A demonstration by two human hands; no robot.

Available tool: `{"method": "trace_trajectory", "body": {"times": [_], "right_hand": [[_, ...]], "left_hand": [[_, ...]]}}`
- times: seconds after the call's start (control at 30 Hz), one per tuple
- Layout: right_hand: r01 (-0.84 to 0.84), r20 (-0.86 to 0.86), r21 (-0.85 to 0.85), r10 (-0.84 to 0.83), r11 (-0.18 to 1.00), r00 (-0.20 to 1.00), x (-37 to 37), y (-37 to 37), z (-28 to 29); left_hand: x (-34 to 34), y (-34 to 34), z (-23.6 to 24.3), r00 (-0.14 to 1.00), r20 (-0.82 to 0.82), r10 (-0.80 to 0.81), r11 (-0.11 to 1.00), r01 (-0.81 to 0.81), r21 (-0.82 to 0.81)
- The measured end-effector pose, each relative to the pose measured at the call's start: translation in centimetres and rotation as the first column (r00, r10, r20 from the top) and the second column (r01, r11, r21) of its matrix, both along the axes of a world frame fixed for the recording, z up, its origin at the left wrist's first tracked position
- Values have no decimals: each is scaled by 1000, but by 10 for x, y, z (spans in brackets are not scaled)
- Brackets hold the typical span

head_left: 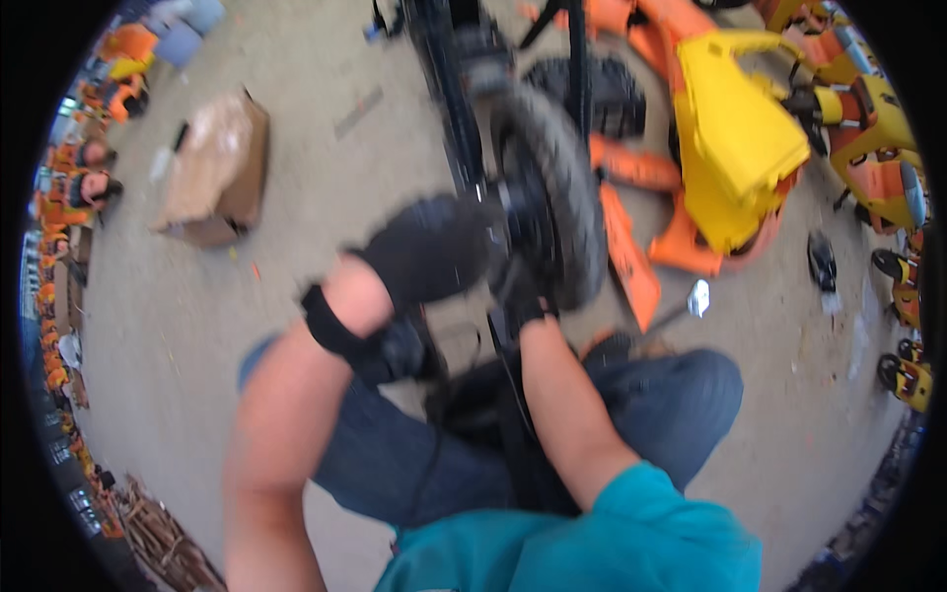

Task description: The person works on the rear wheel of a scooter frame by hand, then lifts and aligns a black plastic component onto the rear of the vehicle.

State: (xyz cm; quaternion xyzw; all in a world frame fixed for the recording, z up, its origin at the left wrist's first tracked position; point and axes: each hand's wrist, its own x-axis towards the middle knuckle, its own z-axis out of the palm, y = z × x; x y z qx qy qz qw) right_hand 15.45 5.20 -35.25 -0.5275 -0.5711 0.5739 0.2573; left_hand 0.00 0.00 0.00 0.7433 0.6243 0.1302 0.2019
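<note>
A dark scooter or bike frame runs down from the top to a black wheel with a treaded tyre and a hub. My left hand, in a black glove, is at the hub's left side, blurred by motion, so its finger shape is unclear. My right hand, also gloved, is lower, against the wheel beside the hub; its fingers are mostly hidden. Below my hands, dark parts lie between my jeans-clad legs, partly covered by my left arm.
Yellow body panels and orange panels lie right of the wheel, near a black bag-like item. A crumpled brown cardboard box is at left, scrap cardboard at lower left. Rows of orange and yellow vehicles line both sides.
</note>
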Motion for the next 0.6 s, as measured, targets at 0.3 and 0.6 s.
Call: {"method": "trace_trajectory", "body": {"times": [0.3,0.6], "right_hand": [[262,-358,-358,-391,896,848,-5,-24,53],[247,-111,-90,-256,965,960,-10,-24,72]], "left_hand": [[7,3,18,993,-119,-26,994,13,-113],[-2,5,16,993,-118,-23,989,5,-150]]}}
